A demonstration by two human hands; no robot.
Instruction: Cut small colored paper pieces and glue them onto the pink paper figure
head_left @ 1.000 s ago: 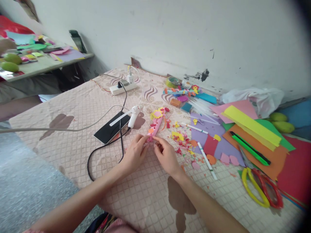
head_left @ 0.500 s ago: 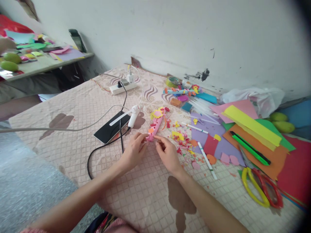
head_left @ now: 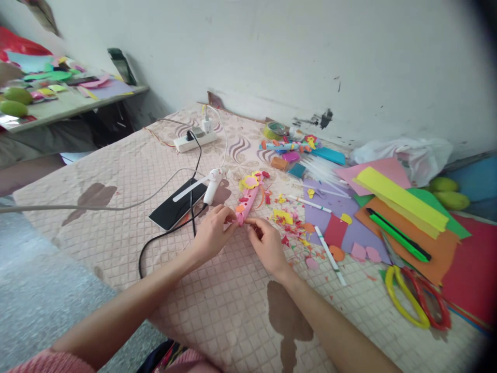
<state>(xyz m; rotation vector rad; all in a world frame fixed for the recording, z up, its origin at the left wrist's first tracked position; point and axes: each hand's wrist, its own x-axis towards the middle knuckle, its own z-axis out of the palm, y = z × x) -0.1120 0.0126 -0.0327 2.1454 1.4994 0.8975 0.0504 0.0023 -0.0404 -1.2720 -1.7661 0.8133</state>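
Left hand [head_left: 215, 231] pinches and right hand [head_left: 267, 244], grip unclear, touches the near end of a decorated pink strip [head_left: 250, 199] pointing away, right of the glue gun [head_left: 212, 187].

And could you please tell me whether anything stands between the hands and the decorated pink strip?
Nothing visible does: the left hand and right hand both reach the near end of the pink strip. The white glue gun lies to its left, the colored scraps to its right.
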